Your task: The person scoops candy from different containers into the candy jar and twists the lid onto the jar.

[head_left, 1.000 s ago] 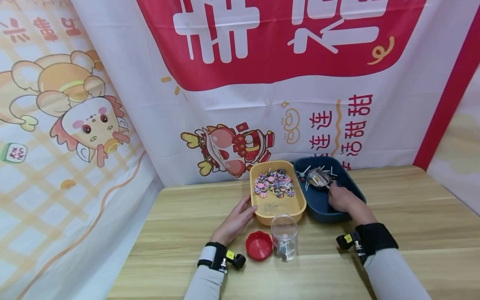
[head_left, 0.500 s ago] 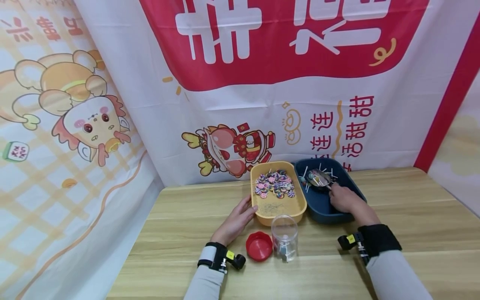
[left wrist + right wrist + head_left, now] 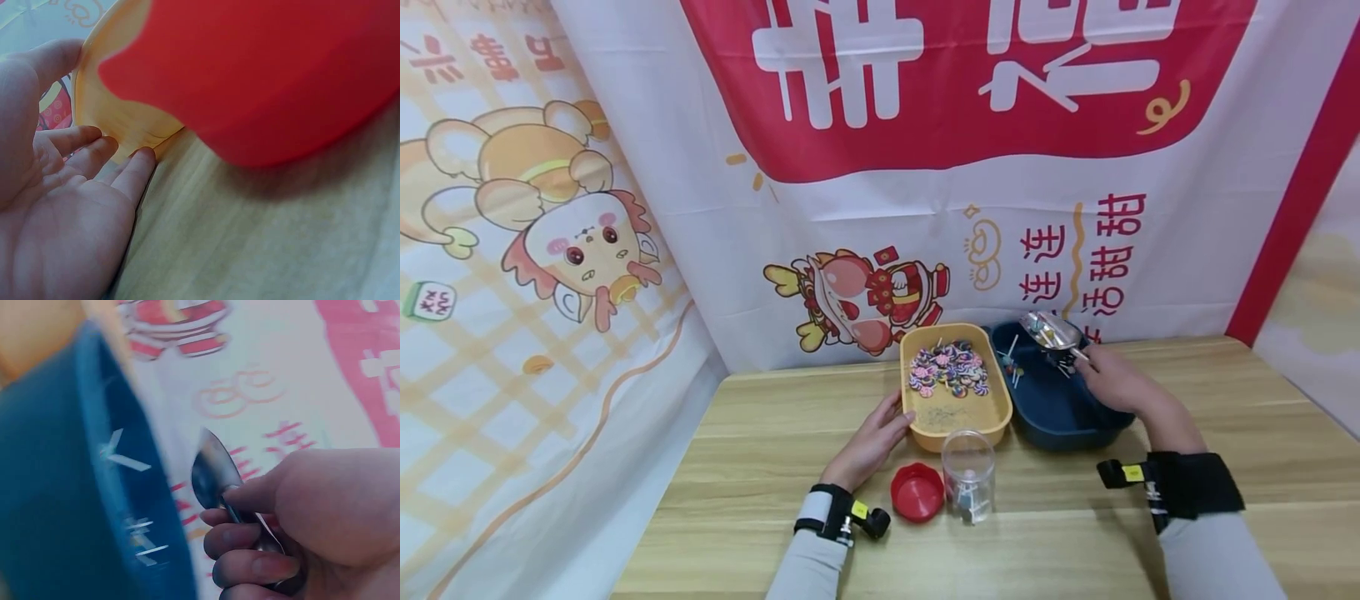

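My right hand (image 3: 1120,383) grips the handle of a metal scoop (image 3: 1052,332) above the back of a dark blue tub (image 3: 1060,408). Something shiny and coloured lies in the scoop's bowl. White-stick lollipops (image 3: 1012,367) lie at the tub's left side. My left hand (image 3: 868,442) rests its fingers against the left wall of a yellow tub (image 3: 988,417). In the left wrist view its thumb is at the rim and its fingertips (image 3: 145,154) touch the outer wall. Swirl-patterned candies (image 3: 951,367) fill the back of the yellow tub.
In front of the yellow tub stands a clear plastic jar (image 3: 968,458) with a few pieces at its bottom. A red scalloped lid (image 3: 917,493) lies left of it on the wooden table (image 3: 760,467). A printed cloth (image 3: 865,208) hangs behind the tubs.
My right hand has lifted the scoop out of the blue tub's middle, up and slightly right toward the back. The left hand stays at the yellow tub.
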Available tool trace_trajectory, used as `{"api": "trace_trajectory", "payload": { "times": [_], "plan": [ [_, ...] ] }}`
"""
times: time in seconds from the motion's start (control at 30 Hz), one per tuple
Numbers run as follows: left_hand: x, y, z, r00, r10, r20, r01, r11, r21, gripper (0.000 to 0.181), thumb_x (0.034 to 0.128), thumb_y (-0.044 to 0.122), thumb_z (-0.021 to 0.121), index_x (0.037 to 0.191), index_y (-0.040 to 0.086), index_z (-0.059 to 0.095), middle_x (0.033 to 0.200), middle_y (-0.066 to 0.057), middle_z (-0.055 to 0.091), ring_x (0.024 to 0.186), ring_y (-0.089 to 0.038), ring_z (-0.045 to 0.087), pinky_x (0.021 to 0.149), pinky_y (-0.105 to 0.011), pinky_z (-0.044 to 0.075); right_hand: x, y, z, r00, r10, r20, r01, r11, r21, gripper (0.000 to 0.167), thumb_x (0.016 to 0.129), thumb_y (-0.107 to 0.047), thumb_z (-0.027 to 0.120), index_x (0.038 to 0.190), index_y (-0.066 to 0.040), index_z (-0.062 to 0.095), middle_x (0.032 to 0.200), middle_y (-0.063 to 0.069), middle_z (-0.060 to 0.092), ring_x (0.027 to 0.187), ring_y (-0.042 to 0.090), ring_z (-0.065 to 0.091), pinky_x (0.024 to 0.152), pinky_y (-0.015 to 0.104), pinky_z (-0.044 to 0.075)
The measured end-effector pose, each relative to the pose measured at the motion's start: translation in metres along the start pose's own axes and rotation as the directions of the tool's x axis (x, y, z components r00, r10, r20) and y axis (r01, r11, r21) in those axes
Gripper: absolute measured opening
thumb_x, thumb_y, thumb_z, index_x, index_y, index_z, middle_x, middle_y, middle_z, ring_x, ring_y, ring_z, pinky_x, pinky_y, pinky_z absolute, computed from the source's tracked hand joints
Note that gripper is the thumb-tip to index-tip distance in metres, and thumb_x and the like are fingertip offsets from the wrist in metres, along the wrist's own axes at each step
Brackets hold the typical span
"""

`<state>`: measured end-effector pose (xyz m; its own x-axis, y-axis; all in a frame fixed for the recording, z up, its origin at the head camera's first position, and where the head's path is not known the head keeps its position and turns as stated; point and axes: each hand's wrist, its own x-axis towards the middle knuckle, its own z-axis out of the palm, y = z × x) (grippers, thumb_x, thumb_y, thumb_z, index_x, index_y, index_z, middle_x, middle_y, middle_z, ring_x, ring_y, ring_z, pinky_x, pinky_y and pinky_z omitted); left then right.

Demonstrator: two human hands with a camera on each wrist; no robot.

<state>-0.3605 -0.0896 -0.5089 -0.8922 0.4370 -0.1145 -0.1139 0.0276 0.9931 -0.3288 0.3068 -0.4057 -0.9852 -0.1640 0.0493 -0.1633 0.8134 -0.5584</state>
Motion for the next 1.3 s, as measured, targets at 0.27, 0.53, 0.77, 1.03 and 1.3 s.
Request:
{"api": "trace_trajectory", "payload": {
  "times": [0.27,0.53,0.77,1.03,1.3],
  "plan": [
    [-0.001,0.002,0.001,1.0,0.012,0.002,-0.012,1.0,0.009,0.075,0.1054,0.036,0.057,0.165,0.014,0.017,0.17,-0.012,0.018,0.154,-0.027,0.026,0.123,-0.042,0.033,-0.026,-0.029,-0.033,0.996,-0.084,-0.024,0.085,0.996,0.02,0.036,0.112,-0.022,0.04,0.12,0.007,0.06,0.098,0.013,0.06,0.091,0.03,0.054,0.075,0.04,0.049],
    [-0.002,0.003,0.001,1.0,0.009,0.007,-0.009,1.0,-0.003,0.079,0.1031,0.039,0.061,0.165,0.017,0.018,0.17,-0.009,0.019,0.153,-0.024,0.028,0.122,-0.039,0.033,-0.051,-0.05,-0.051,0.986,-0.159,-0.049,0.16,0.987,0.024,0.04,0.109,-0.028,0.049,0.128,0.003,0.066,0.107,0.015,0.067,0.094,0.029,0.057,0.078,0.041,0.06],
    [-0.003,0.003,0.002,1.0,0.014,0.005,-0.014,1.0,0.001,0.074,0.1048,0.035,0.059,0.165,0.018,0.019,0.17,-0.008,0.019,0.153,-0.024,0.027,0.122,-0.04,0.033,-0.074,-0.062,-0.065,0.975,-0.219,-0.028,0.22,0.973,0.071,0.028,0.107,-0.023,0.055,0.122,-0.008,0.073,0.098,0.003,0.065,0.089,0.021,0.056,0.063,0.026,0.052],
    [-0.003,0.003,0.0,1.0,0.005,0.012,-0.005,1.0,0.003,0.083,0.0998,0.045,0.064,0.165,0.019,0.019,0.17,-0.006,0.019,0.153,-0.023,0.028,0.123,-0.038,0.033,-0.096,-0.069,-0.075,0.975,-0.204,0.088,0.195,0.975,0.105,0.025,0.105,-0.024,0.059,0.119,-0.014,0.077,0.087,-0.004,0.067,0.084,0.014,0.059,0.061,0.025,0.053],
    [-0.002,0.002,0.0,1.0,0.008,0.013,-0.009,1.0,0.009,0.084,0.1,0.046,0.064,0.165,0.018,0.019,0.17,-0.008,0.019,0.153,-0.024,0.028,0.122,-0.039,0.033,-0.103,-0.07,-0.076,0.956,-0.166,0.241,0.152,0.985,0.078,0.033,0.103,-0.025,0.061,0.129,-0.007,0.072,0.116,0.0,0.074,0.097,0.008,0.064,0.076,0.022,0.06]
  ]
}}
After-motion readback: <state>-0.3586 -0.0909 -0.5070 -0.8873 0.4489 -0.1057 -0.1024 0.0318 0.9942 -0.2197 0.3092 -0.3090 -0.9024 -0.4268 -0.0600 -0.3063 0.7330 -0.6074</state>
